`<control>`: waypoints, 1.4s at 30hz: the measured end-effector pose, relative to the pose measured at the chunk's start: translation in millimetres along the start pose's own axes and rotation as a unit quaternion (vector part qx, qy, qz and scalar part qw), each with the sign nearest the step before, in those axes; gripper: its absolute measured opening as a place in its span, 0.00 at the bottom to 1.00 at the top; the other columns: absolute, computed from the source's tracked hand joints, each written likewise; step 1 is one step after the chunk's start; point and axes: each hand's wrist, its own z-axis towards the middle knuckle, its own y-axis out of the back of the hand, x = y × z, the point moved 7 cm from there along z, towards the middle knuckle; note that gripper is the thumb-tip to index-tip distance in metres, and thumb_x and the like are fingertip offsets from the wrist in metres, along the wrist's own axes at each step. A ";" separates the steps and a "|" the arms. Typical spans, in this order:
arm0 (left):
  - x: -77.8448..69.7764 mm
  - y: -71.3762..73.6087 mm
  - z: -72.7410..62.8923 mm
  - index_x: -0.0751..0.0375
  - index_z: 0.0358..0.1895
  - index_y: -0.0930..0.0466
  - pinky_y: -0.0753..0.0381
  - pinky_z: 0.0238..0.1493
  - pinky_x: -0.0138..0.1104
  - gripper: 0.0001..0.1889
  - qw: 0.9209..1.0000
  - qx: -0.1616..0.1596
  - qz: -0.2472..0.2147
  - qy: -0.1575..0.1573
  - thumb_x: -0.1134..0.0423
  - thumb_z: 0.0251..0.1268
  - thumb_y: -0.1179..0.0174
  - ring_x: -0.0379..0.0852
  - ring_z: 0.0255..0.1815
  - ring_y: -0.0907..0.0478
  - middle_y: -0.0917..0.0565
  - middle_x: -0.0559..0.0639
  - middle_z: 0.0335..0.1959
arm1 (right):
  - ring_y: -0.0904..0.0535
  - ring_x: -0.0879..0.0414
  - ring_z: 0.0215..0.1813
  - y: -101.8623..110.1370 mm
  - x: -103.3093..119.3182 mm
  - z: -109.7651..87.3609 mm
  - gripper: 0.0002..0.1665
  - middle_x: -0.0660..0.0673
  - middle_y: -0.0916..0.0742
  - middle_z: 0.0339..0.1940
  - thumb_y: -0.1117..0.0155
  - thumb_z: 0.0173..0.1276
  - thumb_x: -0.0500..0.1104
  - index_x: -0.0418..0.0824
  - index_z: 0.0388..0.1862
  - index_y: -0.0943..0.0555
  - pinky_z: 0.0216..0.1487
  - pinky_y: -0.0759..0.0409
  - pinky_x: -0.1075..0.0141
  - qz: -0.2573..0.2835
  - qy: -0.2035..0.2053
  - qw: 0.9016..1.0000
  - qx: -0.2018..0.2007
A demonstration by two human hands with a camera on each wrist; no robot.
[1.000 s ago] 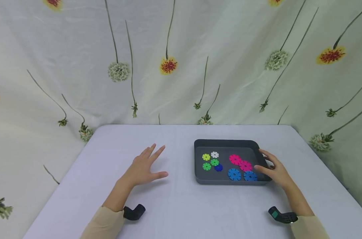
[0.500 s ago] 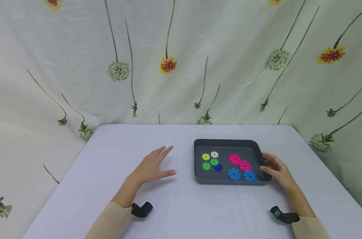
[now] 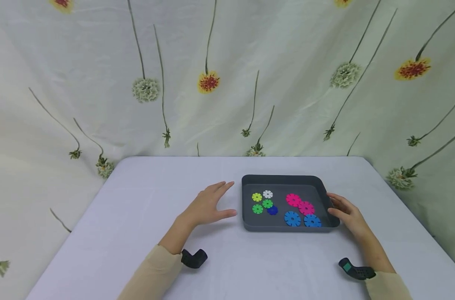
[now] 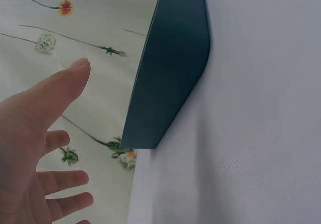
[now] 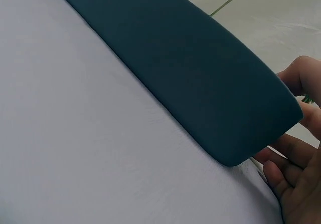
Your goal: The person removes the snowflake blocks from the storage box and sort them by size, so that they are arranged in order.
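A dark grey tray (image 3: 280, 228) lies flat on the table. In it are small notched plastic discs: two green, a yellow (image 3: 256, 197), a white (image 3: 267, 194) and a dark blue (image 3: 272, 210). Larger ones are pink (image 3: 306, 208) and light blue (image 3: 293, 218), two of each. My left hand (image 3: 208, 207) hovers just left of the tray, thumb and fingers spread, touching nothing. At the tray's right end my right hand (image 3: 348, 213) grips the side: thumb over the rim, fingers against the outer wall. Some of its fingertips are hidden.
A white cloth covers the table (image 3: 220, 262). Behind it hangs a flowered curtain (image 3: 227, 116). Each wrist wears a black camera mount, the left one (image 3: 194, 258) and the right one (image 3: 356, 271).
My left hand has moved right, closer to the tray's left side. My right thumb has drawn back from inside the tray to its rim. Tray and discs stay in place.
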 end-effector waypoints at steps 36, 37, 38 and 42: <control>-29.7 -38.4 76.1 0.60 0.61 0.23 0.35 0.64 0.52 0.25 0.997 -0.010 0.061 -0.050 0.51 0.65 0.37 0.57 0.66 0.31 0.23 0.56 0.61 | 0.33 0.31 0.65 -6.1 -1.7 2.3 0.34 0.25 0.30 0.67 0.36 0.69 0.36 0.32 0.71 0.36 0.49 0.31 0.82 -0.002 0.037 0.999 -0.006; -31.1 -39.5 78.1 0.60 0.61 0.23 0.35 0.64 0.52 0.25 0.996 -0.007 0.073 -0.052 0.51 0.65 0.37 0.56 0.65 0.31 0.22 0.56 0.61 | 0.33 0.31 0.65 -6.1 -1.5 1.8 0.34 0.26 0.30 0.67 0.36 0.69 0.36 0.32 0.71 0.35 0.49 0.32 0.82 -0.005 0.036 0.999 -0.008; -32.7 -40.8 80.3 0.59 0.60 0.22 0.34 0.64 0.51 0.24 0.995 -0.006 0.087 -0.054 0.51 0.65 0.37 0.55 0.65 0.30 0.22 0.55 0.60 | 0.33 0.32 0.65 -5.9 -1.5 1.4 0.34 0.26 0.29 0.67 0.36 0.69 0.37 0.33 0.71 0.35 0.49 0.32 0.83 -0.010 0.036 0.999 -0.009; -42.0 -45.4 88.6 0.57 0.57 0.19 0.30 0.60 0.48 0.20 0.988 0.006 0.140 -0.064 0.53 0.65 0.36 0.53 0.61 0.27 0.19 0.53 0.57 | 0.31 0.34 0.64 -4.3 -0.9 -0.1 0.34 0.26 0.29 0.66 0.36 0.69 0.38 0.33 0.71 0.35 0.49 0.32 0.83 -0.024 0.031 0.999 -0.012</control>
